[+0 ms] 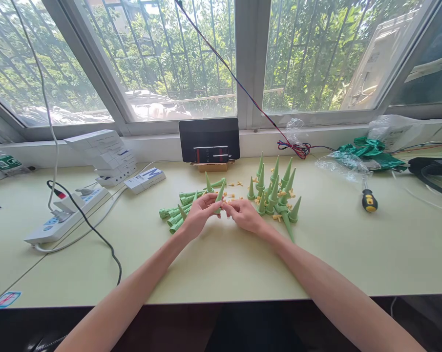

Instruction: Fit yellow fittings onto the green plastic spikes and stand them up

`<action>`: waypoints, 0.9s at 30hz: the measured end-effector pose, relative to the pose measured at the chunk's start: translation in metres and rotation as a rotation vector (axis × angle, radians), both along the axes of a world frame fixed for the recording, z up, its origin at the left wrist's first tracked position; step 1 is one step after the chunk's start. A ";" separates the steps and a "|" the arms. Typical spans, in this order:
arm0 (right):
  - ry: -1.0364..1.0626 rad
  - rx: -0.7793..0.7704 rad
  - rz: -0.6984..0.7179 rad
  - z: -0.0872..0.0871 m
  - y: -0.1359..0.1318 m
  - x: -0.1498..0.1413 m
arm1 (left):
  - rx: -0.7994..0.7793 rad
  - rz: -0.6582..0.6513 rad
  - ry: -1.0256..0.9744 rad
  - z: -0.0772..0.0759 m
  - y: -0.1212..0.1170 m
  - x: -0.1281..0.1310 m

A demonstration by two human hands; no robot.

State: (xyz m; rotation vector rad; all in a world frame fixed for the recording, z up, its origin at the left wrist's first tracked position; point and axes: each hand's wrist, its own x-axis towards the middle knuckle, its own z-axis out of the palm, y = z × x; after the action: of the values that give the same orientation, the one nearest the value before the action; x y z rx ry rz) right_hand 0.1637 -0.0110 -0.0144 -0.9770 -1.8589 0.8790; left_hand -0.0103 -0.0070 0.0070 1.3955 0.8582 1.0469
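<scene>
My left hand [199, 212] is closed around a green plastic cone spike [220, 194], its tip pointing up and away. My right hand [244, 214] is pinched next to it, fingertips meeting the left hand's; what it pinches is too small to make out. Several green cones lie flat in a pile [177, 212] left of my hands. Several more stand upright in a cluster [274, 190] to the right, and one lies flat [287, 224] by my right wrist. Small yellow pieces [232, 195] are scattered between the two groups on the pale green table [221, 264].
A dark tablet with a phone [209, 146] leans against the window sill behind the cones. A power strip with cables [65, 212] and stacked white boxes [103, 155] sit at left. A yellow-black screwdriver [368, 199], plastic bags and green items [367, 152] lie at right.
</scene>
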 end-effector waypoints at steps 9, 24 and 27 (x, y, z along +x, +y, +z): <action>-0.016 -0.098 -0.031 0.004 -0.003 0.000 | 0.012 0.001 0.004 -0.003 0.001 0.001; -0.071 0.055 -0.082 -0.004 0.003 0.001 | 0.030 0.043 0.029 -0.004 0.004 -0.002; -0.082 0.096 -0.065 -0.007 0.005 0.001 | 0.027 0.043 0.037 -0.004 0.003 -0.002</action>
State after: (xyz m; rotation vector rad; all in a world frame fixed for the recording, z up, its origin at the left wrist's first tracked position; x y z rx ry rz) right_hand 0.1652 -0.0064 -0.0216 -1.0214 -1.9092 0.7141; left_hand -0.0118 -0.0035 0.0026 1.4280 0.9077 1.0722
